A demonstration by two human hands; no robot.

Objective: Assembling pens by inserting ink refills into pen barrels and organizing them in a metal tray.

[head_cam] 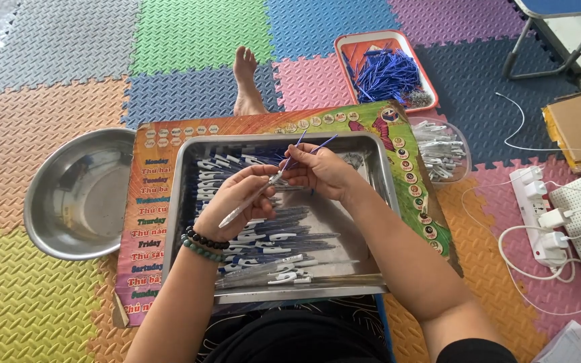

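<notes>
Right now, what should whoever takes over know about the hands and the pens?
Left hand holds a clear pen barrel. Right hand pinches thin blue refills at the barrel's upper end. Steel tray holds rows of assembled pens. Loose refills in the orange tray, white parts in the clear tub. Steel bowl sits left. Plenty of refills and parts remain.

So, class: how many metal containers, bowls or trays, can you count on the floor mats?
2: a round steel bowl at the left and a rectangular steel tray under both hands.
</notes>
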